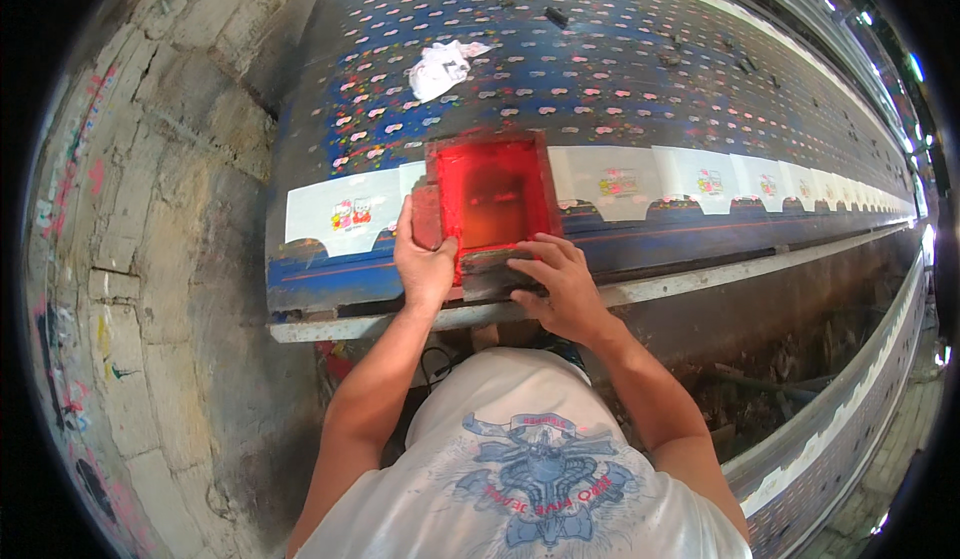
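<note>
A screen printing frame (pixel 549 184) with a wooden border, smeared with red ink, lies on the long table over a row of white fabric pieces. Red ink covers its mesh (pixel 490 194), darker in the middle. My left hand (pixel 425 269) is closed around the frame's left side, the thumb at the near left corner. At the near right corner, my right hand (pixel 562 284) has its fingers over the near bar and its thumb lower down, closer to me. Left of the frame, a white cut fabric piece (pixel 310 209) bears a small colourful cartoon print.
More printed white pieces (pixel 710 181) run in a row to the right along the table (pixel 340 274). A crumpled white cloth (pixel 438 71) and a small dark block (pixel 556 17) lie farther back. A pale rail (pixel 700 277) edges the near side; a stained block wall (pixel 150 259) stands left.
</note>
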{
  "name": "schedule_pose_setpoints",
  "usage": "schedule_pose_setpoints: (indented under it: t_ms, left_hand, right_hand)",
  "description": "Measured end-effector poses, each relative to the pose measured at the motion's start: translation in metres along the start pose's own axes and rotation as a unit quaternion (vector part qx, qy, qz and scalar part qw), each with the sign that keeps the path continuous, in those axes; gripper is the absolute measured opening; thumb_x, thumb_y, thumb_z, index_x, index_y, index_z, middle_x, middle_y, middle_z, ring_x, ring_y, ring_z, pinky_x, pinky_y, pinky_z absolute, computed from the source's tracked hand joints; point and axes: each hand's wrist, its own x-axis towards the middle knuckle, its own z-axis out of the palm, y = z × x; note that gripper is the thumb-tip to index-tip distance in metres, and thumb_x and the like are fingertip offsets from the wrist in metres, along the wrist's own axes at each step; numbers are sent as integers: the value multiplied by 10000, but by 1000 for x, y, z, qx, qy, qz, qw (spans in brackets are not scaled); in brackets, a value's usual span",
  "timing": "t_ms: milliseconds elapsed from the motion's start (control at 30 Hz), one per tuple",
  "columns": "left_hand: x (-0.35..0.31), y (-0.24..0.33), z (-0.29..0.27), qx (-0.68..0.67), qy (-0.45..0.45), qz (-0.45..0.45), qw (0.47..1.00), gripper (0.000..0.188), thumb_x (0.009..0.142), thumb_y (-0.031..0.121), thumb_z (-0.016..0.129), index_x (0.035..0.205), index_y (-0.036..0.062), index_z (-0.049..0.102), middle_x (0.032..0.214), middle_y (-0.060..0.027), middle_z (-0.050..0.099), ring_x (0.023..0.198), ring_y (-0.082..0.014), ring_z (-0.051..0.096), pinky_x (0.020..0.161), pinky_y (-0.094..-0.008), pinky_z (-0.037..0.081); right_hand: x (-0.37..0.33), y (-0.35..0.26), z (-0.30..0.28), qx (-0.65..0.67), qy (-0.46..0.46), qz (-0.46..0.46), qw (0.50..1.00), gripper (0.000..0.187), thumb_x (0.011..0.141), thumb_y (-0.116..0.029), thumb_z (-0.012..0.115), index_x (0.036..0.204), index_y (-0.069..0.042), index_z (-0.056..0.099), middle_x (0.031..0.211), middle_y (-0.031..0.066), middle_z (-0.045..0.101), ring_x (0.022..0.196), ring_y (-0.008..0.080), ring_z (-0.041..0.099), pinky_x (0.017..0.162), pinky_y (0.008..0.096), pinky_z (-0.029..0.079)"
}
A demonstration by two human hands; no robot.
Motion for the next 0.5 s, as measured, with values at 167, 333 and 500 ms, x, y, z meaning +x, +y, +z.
schedule_pose_setpoints:
  t_ms: [167, 333, 500]
  left_hand:
    - [-14, 28, 17, 23, 8, 36, 999, 974, 848, -163, 811, 1737, -66, 425, 1752, -203, 522, 1622, -278, 504, 1361, -401, 386]
    - [-36, 45, 85, 1, 8, 66, 998, 967, 836, -160, 789, 1731, -76, 434, 1752, -205, 525, 1629, -278, 499, 1372, -404, 367]
    - [-57, 47, 173, -10, -7, 27, 1000, 1007, 822, -161, 807, 1747, -57, 420, 1740, -202, 534, 1622, -278, 504, 1363, -406, 382]
  right_hand:
    - [-40, 36, -8, 175, 91, 129, 972, 481, 965, -171, 885, 1425, -81, 776, 1559, 181, 698, 1503, 438, 581, 1287, 559, 449]
    - [-72, 79, -45, 196, 123, 123, 965, 444, 983, -147, 846, 1417, -74, 784, 1544, 176, 725, 1551, 405, 567, 1309, 539, 419]
    - [-107, 143, -92, 215, 151, 105, 959, 442, 952, -90, 832, 1391, -76, 784, 1492, 167, 748, 1535, 419, 567, 1330, 564, 390]
